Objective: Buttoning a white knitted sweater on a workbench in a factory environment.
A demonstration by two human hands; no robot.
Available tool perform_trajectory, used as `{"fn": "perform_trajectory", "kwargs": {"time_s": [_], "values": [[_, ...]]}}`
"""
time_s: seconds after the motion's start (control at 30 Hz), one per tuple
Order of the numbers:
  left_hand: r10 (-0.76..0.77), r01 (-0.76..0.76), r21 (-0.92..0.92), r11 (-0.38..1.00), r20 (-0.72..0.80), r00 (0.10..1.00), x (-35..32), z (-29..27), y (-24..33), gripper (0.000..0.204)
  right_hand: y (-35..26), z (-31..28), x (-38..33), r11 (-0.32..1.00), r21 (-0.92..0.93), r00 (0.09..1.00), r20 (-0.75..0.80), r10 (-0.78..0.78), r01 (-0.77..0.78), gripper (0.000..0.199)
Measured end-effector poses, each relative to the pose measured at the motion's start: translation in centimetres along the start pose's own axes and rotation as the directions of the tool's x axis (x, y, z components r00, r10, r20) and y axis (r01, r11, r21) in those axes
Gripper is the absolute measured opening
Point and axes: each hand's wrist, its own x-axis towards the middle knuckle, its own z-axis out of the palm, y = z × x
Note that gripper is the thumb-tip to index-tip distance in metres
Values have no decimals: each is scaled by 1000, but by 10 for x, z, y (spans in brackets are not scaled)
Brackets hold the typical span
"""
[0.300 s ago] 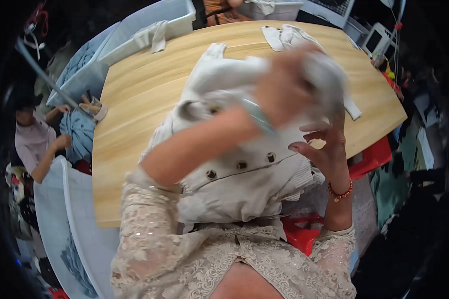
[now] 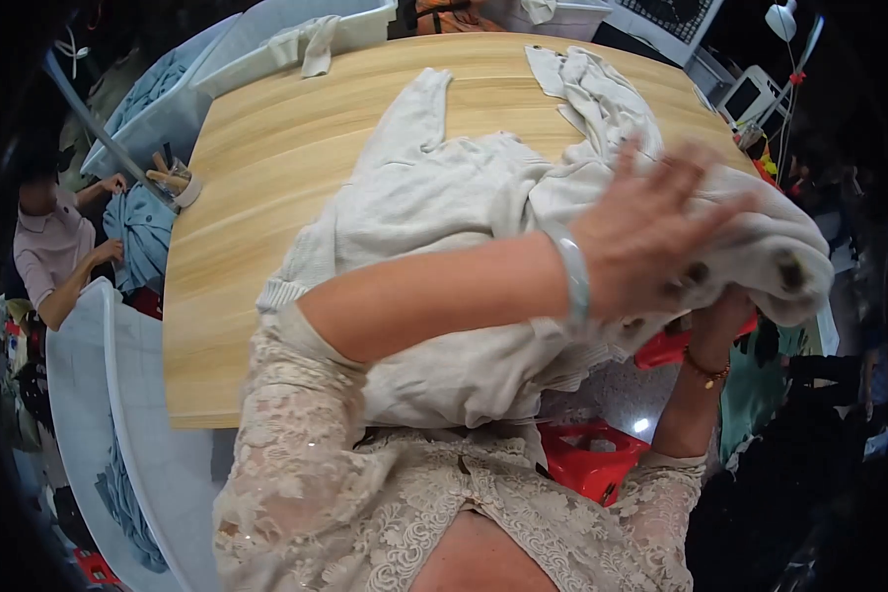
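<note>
An off-white knitted cardigan [image 2: 429, 202] with dark buttons lies across the table and over its right edge. One sleeve points to the far side; the buttoned part hangs at the right. My left hand [image 2: 651, 222], a pale bangle on its wrist, is over the right part of the cardigan, fingers spread and slightly blurred. Whether it touches the knit there I cannot tell. Beneath the raised, buttoned part is my right hand [image 2: 725, 314], with a beaded bracelet at its wrist. The cloth drapes over this hand and hides its fingers.
The wooden table [image 2: 257, 197] fills the middle. White bins [image 2: 350, 25] with garments stand at the far left, another bin [image 2: 113, 365] at the near left. A co-worker [image 2: 59, 237] handles a blue garment [image 2: 140, 242]. A red stool [image 2: 592, 459] stands below the near edge.
The bunched part of the cardigan has swung right and spread over my right hand, which moved right. My left hand has its fingers spread now.
</note>
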Motion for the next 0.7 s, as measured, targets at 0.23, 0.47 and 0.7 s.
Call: {"fn": "perform_trajectory", "kwargs": {"time_s": [0.23, 0.47, 0.7], "values": [[113, 11, -770, 638, 108, 988, 8, 52, -3, 162, -10, -30, -9, 919, 382, 989, -145, -39, 93, 61], [-22, 368, -924, 108, 368, 930, -9, 40, 50, 88, -11, -92, 11, 814, 504, 953, 239, 188, -287, 60], [-228, 695, -548, -465, 833, 504, -106, 25, 7, 46, -12, 12, 28, 771, 278, 798, 403, 448, -573, 37]]}}
